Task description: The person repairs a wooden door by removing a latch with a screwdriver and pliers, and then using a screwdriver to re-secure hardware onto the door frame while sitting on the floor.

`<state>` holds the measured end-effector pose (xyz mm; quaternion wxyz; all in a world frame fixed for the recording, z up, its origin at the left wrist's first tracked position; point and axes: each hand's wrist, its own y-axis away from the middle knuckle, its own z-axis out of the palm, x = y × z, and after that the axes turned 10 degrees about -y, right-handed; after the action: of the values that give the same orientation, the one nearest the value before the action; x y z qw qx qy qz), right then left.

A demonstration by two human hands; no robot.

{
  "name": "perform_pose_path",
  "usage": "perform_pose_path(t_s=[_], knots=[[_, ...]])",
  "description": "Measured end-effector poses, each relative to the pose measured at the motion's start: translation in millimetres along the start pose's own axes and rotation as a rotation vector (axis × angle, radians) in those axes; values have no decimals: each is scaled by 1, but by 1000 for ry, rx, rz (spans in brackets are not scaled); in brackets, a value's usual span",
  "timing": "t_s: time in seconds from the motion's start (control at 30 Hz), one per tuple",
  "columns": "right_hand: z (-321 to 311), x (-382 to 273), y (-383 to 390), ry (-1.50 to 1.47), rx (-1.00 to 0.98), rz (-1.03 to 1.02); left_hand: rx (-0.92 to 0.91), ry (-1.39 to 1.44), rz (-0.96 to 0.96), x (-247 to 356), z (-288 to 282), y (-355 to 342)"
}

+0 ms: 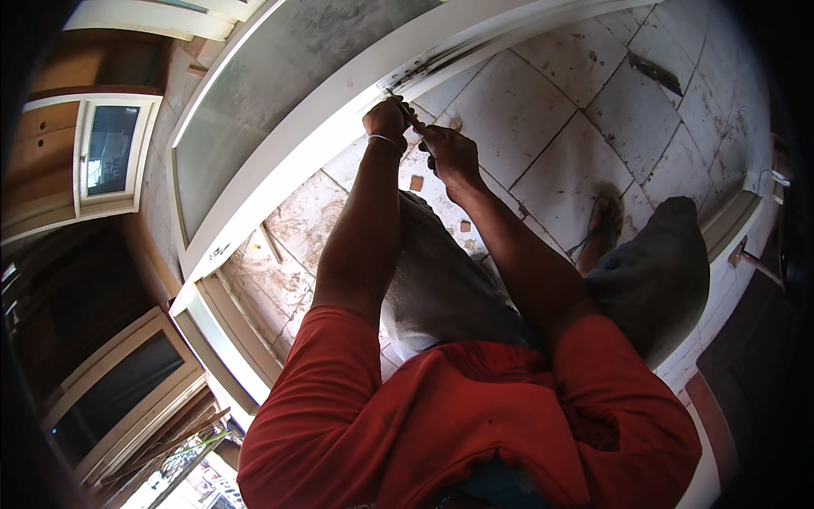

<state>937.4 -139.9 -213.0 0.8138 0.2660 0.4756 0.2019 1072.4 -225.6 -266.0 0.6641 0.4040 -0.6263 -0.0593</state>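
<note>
A white-framed door or window panel with a dusty glass pane stretches across the upper left. My left hand is closed against the frame's inner edge, just below a dark slot with metal fittings. What its fingers pinch is too dark and small to make out. My right hand, a little nearer and to the right, is wrapped round the handle end of a thin tool with a reddish part. The tool slants up toward the left hand and the slot; its tip is hidden.
Dirty white floor tiles lie below, with a dark flat strip at the far right and small brown chips near my knees. Other framed panels stand at the left. A ledge with a metal handle is on the right.
</note>
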Motion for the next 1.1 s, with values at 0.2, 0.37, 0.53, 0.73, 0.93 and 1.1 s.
perform_pose_path(t_s=[0.2,0.37,0.53,0.73,0.93,1.1], knots=[[-4,14,-12,-252,-47,131,21,-3,38,-2,-3,-3],[-7,14,-14,-438,-111,254,21,-23,77,1,-3,0],[-11,24,-25,-692,-289,340,145,-176,211,0,-1,-1],[-1,15,-16,-569,-159,320,98,-45,238,-5,-8,-3],[-6,19,-23,-680,-285,379,98,-91,271,-3,-8,2],[-9,19,-25,-681,-234,406,126,-118,252,-2,-2,4]])
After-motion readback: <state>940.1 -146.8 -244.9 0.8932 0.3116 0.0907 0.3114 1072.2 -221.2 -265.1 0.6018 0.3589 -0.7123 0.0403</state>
